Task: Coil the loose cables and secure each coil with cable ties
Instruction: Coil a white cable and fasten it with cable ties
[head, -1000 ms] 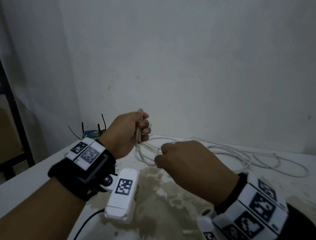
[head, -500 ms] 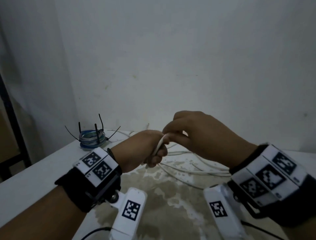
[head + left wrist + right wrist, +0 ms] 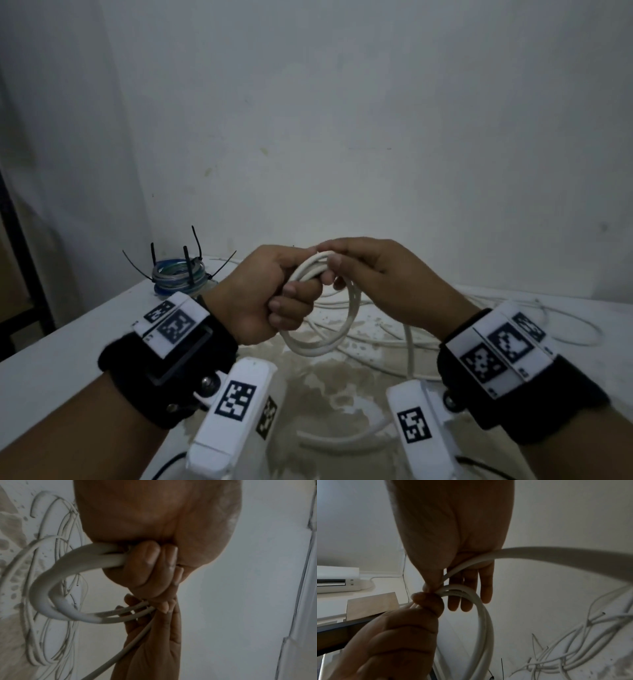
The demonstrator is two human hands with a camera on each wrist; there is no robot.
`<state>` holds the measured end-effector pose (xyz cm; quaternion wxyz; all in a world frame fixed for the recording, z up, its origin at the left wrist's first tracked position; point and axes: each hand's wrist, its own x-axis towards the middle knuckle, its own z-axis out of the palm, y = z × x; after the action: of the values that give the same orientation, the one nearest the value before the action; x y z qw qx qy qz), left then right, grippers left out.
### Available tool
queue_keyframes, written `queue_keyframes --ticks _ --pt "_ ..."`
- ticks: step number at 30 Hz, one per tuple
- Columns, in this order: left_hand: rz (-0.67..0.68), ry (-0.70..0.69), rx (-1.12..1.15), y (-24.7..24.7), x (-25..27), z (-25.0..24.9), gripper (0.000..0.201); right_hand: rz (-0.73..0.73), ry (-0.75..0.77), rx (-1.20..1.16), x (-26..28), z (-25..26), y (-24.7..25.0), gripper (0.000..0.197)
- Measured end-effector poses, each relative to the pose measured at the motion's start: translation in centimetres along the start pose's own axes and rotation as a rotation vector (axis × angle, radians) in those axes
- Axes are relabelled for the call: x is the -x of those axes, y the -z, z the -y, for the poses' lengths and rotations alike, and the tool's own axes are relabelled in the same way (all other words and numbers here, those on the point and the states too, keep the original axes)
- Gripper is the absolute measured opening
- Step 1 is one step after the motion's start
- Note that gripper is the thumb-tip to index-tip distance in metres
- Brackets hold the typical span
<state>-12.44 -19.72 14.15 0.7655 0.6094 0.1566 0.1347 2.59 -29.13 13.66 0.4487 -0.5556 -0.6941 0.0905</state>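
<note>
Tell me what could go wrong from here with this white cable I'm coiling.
1. The coil is held only where the left hand grips it and the right hand pinches its top; easing either may let the loops spring open.
2. The loose cable trailing to the table crosses other strands and may snag.

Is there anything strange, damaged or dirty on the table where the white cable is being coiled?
Yes. The table has a large brownish stain with peeling, flaky edges under both hands, where the surface looks worn or water-damaged. The loose white cable lies tangled across it. The coil itself looks undamaged.
</note>
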Motion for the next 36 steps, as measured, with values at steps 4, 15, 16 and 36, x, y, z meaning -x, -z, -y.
queue_keyframes --ticks 4,15,16,36 --pt "-0.039 -0.084 0.05 0.1 0.1 0.0 0.041 -0.129 0.024 -0.008 0.0 -0.1 -0.7 0.021" --pt "-0.25 -0.422 -0.083 -1.2 -0.7 2.0 0.018 -0.425 -0.088 -0.178 0.8 -1.9 -1.8 0.022" --pt "-0.286 -0.433 -0.129 -1.2 -0.7 2.1 0.019 -0.421 -0.112 -0.217 0.9 -1.8 -1.7 0.023" --pt "-0.249 -0.366 -0.344 -1.8 -0.1 1.7 0.025 -0.188 0.051 0.343 1.7 -0.6 -0.3 0.035"
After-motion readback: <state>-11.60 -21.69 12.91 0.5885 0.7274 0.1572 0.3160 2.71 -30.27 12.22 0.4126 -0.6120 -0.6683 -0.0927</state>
